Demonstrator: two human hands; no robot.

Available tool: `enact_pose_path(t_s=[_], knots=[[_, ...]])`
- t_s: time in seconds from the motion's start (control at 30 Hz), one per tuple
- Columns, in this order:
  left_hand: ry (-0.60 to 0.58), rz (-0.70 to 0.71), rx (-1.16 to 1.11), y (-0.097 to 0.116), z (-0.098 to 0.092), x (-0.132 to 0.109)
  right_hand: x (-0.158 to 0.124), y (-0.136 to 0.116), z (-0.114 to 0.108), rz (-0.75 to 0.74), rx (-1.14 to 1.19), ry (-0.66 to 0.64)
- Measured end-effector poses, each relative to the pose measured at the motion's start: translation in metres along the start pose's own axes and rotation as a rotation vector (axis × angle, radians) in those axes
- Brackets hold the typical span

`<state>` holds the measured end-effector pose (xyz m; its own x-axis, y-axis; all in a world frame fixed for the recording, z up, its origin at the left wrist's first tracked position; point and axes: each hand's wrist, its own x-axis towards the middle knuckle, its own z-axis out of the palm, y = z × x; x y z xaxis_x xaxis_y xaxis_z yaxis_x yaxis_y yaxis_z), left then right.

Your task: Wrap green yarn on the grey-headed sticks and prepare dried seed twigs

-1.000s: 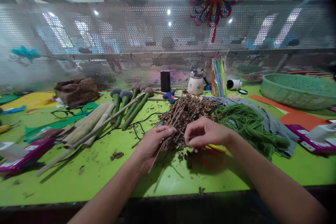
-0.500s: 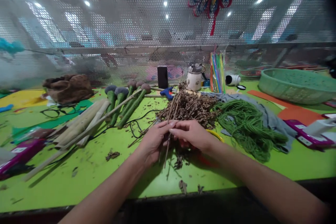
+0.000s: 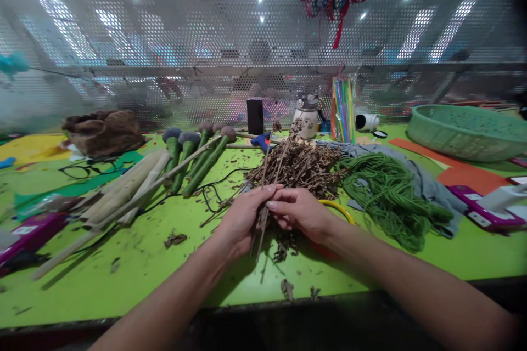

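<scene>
My left hand [image 3: 249, 216] is closed around a few thin dried stems [image 3: 260, 242], whose lower ends poke out beneath the fingers. Their upper ends lean over a heap of dried brown plants [image 3: 315, 167] just beyond my hands. My right hand [image 3: 302, 213] meets the left, its thumb and fingers pinched at the same stems. Part of the stems is hidden inside the hands. Close to the right wrist lies a yellow loop [image 3: 340, 208], perhaps a handle. Crumbled dry leaves [image 3: 287, 289] lie on the green table [image 3: 164, 285] below.
Green yarn [image 3: 382, 192] lies on grey cloth to the right, before a green basin [image 3: 465, 140]. Left are green stalks with grey-brown heads [image 3: 203, 164], wooden sticks [image 3: 123, 192], glasses [image 3: 88, 170] and a brown cloth [image 3: 102, 131]. A lidded jar [image 3: 305, 120] stands behind the heap.
The view has shifted slightly. The tips of the held stems have swung a little to the left and stand out more from the heap. Both hands stay together in nearly the same place.
</scene>
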<state>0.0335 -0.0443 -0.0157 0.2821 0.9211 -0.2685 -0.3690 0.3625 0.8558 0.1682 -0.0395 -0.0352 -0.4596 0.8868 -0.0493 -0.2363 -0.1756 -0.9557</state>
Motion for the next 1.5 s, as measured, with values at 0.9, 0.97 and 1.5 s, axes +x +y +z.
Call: enact_pose_path(t_s=[0.9, 0.97, 1.5], knots=[[-0.102, -0.001, -0.012, -0.005, -0.009, 0.000, -0.005, -0.011, 0.006, 0.052, -0.063, 0.068], [-0.090, -0.015, -0.009, -0.005, -0.008, 0.001, -0.008, -0.012, 0.010, 0.021, -0.139, 0.107], [-0.101, -0.072, 0.084, -0.001, -0.002, -0.006, -0.014, -0.018, 0.012, 0.062, -0.313, -0.125]])
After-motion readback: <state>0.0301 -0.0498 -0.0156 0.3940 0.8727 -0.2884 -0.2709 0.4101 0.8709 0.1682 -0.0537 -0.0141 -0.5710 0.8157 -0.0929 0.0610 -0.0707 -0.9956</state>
